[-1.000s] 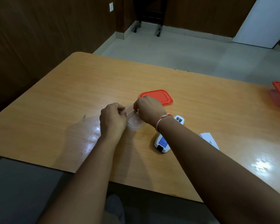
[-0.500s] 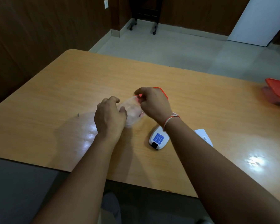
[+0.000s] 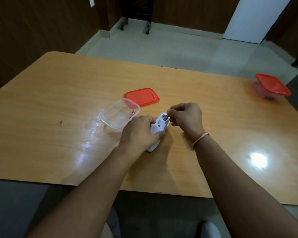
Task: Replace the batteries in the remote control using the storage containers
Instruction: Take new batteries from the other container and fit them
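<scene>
In the head view, the white plastic remote control [image 3: 159,128] lay on the wooden bench [image 3: 58,93] under the left hand [image 3: 139,133], which gripped its near half. The right hand [image 3: 186,117] pinched a copper-coloured battery [image 3: 165,117] over the open compartment. Half a second before, both hands had been at the clear rectangular container [image 3: 120,113], which now sat free beside them. The remote's long axis ran away from the person, slightly rightward.

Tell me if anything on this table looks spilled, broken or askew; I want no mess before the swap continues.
Nothing stands out. The open clear container sits flat with one battery inside, its red lid lies flat beside it, and the second container stays closed at the table's far right.
</scene>
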